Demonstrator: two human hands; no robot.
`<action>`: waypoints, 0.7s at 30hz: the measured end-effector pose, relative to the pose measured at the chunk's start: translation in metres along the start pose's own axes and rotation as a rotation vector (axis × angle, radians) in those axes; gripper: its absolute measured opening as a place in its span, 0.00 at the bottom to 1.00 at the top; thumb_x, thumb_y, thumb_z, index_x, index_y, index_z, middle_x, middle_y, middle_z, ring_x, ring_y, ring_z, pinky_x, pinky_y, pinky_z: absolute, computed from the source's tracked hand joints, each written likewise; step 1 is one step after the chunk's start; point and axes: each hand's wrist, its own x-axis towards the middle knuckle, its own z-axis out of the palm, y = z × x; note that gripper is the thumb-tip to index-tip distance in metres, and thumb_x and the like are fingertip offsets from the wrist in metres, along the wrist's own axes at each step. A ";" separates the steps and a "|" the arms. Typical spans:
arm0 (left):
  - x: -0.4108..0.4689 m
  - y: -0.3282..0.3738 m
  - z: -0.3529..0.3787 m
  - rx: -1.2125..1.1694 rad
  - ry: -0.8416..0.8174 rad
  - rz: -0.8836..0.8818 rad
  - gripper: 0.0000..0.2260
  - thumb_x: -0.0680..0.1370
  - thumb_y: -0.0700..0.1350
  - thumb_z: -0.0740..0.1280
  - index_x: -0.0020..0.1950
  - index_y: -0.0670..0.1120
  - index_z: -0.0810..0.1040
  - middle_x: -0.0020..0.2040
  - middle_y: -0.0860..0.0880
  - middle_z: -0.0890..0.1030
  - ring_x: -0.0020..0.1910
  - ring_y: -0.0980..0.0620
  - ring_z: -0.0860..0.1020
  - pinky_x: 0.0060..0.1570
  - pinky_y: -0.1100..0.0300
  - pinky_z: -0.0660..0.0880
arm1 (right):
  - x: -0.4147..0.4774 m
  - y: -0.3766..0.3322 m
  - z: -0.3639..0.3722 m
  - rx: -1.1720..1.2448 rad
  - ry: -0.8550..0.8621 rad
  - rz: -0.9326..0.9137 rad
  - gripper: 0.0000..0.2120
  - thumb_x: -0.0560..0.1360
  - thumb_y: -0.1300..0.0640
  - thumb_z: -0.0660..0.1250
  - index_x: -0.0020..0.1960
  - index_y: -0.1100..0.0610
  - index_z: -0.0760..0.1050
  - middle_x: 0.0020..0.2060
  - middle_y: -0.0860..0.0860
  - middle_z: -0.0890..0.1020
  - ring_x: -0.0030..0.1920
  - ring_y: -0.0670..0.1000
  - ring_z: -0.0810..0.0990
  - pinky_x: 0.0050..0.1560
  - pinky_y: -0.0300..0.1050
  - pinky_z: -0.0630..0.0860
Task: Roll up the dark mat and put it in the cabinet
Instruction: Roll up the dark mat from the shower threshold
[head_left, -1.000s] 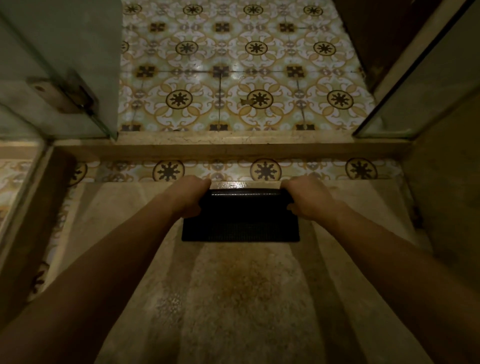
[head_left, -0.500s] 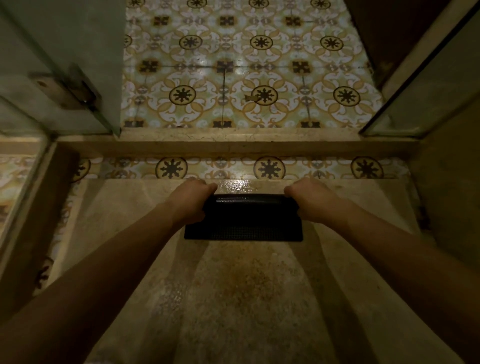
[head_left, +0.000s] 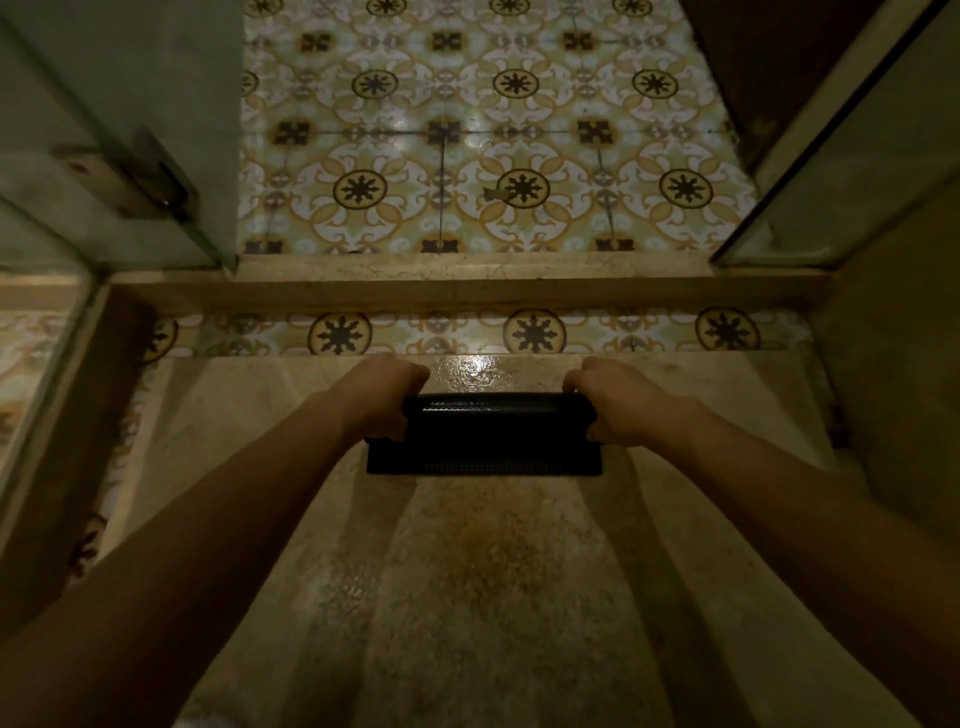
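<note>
The dark mat lay on a beige stone floor, a little above the middle of the view. It was black, with a fine grid texture of small bumps. Its far part was already rolled into a tube, and a short flat strip still lay unrolled on the near side, toward 6 o'clock. The long axis of the roll ran from 9 o'clock to 3 o'clock, across the view.

Two bare hands held the roll, one at each end. The left hand was curled closed around the left end, and the right hand was curled closed around the right end, with the fingers over the top of the tube.

The stone floor was smooth, speckled and shiny, with a bright wet-looking spot just beyond the roll at 12 o'clock. Farther at 12 o'clock a low stone threshold crossed the view, and behind it lay glossy patterned tiles with round dark star shapes. One glass panel stood at 10 o'clock and one at 2 o'clock.
</note>
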 end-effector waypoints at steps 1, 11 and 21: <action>0.000 -0.002 -0.002 -0.022 -0.032 -0.006 0.18 0.64 0.42 0.79 0.42 0.49 0.70 0.43 0.50 0.74 0.42 0.51 0.72 0.28 0.62 0.66 | -0.001 0.000 0.000 0.006 -0.012 -0.006 0.23 0.67 0.58 0.76 0.60 0.55 0.75 0.54 0.55 0.74 0.55 0.56 0.74 0.46 0.42 0.66; -0.001 -0.012 -0.001 -0.098 -0.051 -0.019 0.16 0.62 0.47 0.81 0.41 0.51 0.77 0.45 0.51 0.79 0.43 0.52 0.75 0.36 0.59 0.72 | -0.002 0.000 -0.002 0.028 -0.077 0.038 0.24 0.67 0.57 0.76 0.61 0.55 0.74 0.55 0.56 0.77 0.53 0.56 0.76 0.45 0.46 0.73; -0.004 -0.020 0.004 -0.260 -0.161 -0.078 0.18 0.64 0.43 0.81 0.46 0.54 0.76 0.53 0.51 0.80 0.49 0.51 0.78 0.40 0.60 0.75 | -0.009 0.000 0.000 0.083 -0.084 0.053 0.23 0.68 0.57 0.76 0.62 0.54 0.76 0.55 0.54 0.80 0.52 0.54 0.77 0.45 0.44 0.72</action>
